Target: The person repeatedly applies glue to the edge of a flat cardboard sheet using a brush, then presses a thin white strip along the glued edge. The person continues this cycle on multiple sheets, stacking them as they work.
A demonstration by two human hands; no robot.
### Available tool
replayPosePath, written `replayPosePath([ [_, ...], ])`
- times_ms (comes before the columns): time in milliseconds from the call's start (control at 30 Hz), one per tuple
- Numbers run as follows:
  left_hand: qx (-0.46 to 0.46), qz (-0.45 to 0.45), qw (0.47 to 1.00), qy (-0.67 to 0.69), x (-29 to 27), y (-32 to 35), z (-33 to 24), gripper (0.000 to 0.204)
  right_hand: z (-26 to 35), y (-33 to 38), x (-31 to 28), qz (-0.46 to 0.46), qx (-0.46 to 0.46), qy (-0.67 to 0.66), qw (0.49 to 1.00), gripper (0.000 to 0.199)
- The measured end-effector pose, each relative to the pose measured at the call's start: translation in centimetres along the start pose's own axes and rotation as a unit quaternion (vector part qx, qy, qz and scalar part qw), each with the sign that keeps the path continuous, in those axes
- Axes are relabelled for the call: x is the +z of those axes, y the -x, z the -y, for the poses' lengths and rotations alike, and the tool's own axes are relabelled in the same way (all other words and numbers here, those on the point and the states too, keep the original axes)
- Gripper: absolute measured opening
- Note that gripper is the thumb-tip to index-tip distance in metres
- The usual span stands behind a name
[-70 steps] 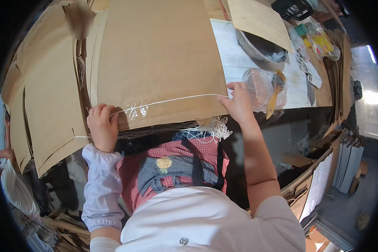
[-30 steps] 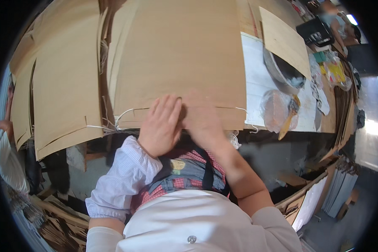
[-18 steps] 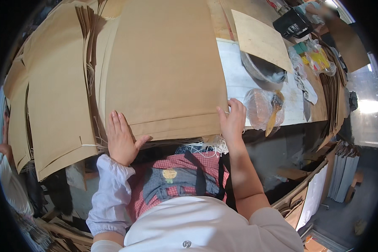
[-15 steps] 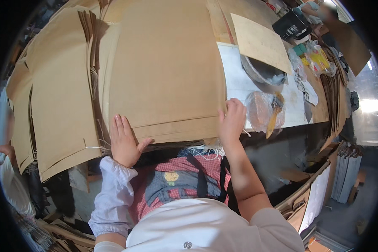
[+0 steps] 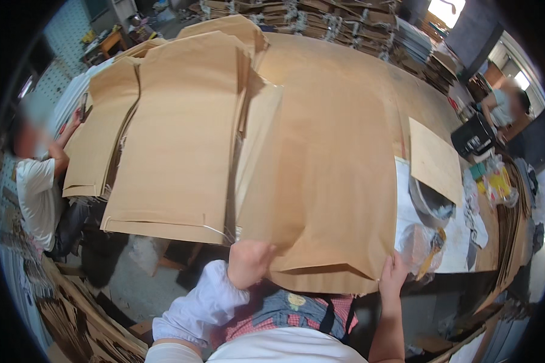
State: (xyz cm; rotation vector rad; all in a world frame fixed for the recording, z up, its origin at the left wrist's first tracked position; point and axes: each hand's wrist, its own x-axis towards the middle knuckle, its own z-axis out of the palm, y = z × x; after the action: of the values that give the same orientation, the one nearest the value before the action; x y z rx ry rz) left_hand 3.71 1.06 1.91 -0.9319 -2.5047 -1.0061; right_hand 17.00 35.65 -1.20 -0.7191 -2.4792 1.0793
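Note:
A large brown kraft paper sack (image 5: 339,193) lies before me, its near edge drawn over the table's front edge and bulging up in a fold. My left hand (image 5: 249,264) is closed on the sack's near left corner. At the near right corner my right hand (image 5: 393,275) pinches the paper between thumb and fingers. To the left lies a stack of similar sacks (image 5: 169,139), with loose white thread at its near corner. Beside my right hand is a clear plastic bag (image 5: 415,242) with something reddish-brown in it, and a yellow-handled brush (image 5: 435,260).
A board (image 5: 435,160) partly covers a round basin (image 5: 427,202) on the right. Beyond it stands a black bucket (image 5: 473,136). One person (image 5: 39,187) sits at the left, another (image 5: 504,109) is at the far right. Bundled sacks (image 5: 321,24) are piled behind the table (image 5: 333,66).
My left hand has gone from lying flat on the sack to gripping its corner. The sack's near edge has come toward me and lifted into a fold. My view has shifted up and left.

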Motion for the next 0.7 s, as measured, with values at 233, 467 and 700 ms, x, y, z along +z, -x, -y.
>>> replayPosePath([
  [233,0.004,-0.184,0.964,-0.192,-11.2,4.3,2.1,0.010,7.5,1.2,7.2,0.057,-0.082,-0.167,0.981,0.030],
  [467,-0.292,-0.258,0.908,-0.151,-22.6,8.4,15.7,0.026,20.0,-0.8,20.1,0.360,-0.050,-0.398,0.842,0.034],
  [700,-0.374,-0.170,0.904,-0.117,-27.5,11.0,31.6,0.030,24.5,2.0,22.8,0.518,0.128,-0.448,0.717,0.049],
])
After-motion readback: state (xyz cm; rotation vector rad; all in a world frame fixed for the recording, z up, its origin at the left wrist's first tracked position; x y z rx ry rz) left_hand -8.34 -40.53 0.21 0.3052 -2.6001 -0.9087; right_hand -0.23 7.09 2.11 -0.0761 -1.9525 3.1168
